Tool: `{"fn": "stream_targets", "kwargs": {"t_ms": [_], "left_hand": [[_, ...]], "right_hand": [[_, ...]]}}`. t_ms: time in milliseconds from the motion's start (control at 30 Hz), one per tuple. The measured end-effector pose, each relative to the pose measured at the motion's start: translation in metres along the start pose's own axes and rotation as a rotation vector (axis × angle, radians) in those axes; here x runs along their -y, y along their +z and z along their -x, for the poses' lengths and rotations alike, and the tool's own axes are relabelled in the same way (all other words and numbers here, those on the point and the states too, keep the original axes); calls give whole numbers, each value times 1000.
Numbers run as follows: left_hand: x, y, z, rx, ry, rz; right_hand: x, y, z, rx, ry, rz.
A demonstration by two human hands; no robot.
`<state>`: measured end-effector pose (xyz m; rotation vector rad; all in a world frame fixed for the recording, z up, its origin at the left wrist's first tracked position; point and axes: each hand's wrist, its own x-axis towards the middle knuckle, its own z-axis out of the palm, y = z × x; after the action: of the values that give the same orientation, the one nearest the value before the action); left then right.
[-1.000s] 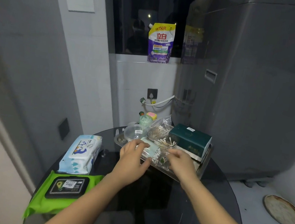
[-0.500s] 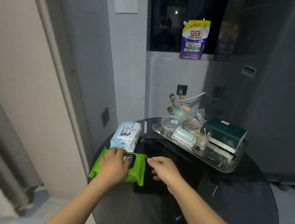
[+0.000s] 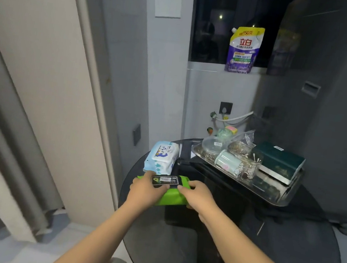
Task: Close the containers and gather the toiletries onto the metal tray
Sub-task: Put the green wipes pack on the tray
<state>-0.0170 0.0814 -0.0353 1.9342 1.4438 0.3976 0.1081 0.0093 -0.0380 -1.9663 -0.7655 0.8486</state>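
Note:
A green wet-wipes pack (image 3: 171,196) with a black lid lies near the left edge of the round dark glass table (image 3: 285,247). My left hand (image 3: 144,190) grips its left end and my right hand (image 3: 194,195) grips its right end. Just behind it lies a blue-and-white wipes pack (image 3: 162,156). The metal tray (image 3: 270,194) sits at the back right, holding a pale green cotton-swab canister (image 3: 228,162) on its side, a clear round lidded tub (image 3: 213,144), a glass jar of swabs (image 3: 250,164) and a dark green box (image 3: 279,162).
A grey washing machine (image 3: 327,108) stands behind the tray. On the window ledge stands a purple detergent pouch (image 3: 243,49). A wall socket and white hose (image 3: 234,117) are behind the table. A door frame and grey curtain (image 3: 12,131) fill the left side.
My hands left the tray and moved to the green wipes pack; half a second ago only my left hand touched it, now both grip its ends. The view swung left.

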Motion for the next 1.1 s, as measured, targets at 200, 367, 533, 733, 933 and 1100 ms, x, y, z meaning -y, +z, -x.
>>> {"fn": "stream_targets", "kwargs": {"t_ms": [200, 367, 533, 733, 933, 1100], "left_hand": [[-49, 23, 39, 12, 93, 86], [-105, 62, 63, 131, 169, 215], [-163, 107, 75, 224, 168, 337], [-209, 146, 72, 266, 155, 393], [-226, 172, 57, 288, 140, 351], [-224, 187, 53, 281, 183, 325]], "right_hand": [[-16, -60, 15, -175, -81, 17], [-25, -135, 18, -369, -125, -58], [-43, -203, 4, -439, -96, -76], [-60, -255, -32, -471, -69, -14], [-80, -270, -74, -424, -62, 8], [-99, -257, -86, -412, -47, 64]]}}
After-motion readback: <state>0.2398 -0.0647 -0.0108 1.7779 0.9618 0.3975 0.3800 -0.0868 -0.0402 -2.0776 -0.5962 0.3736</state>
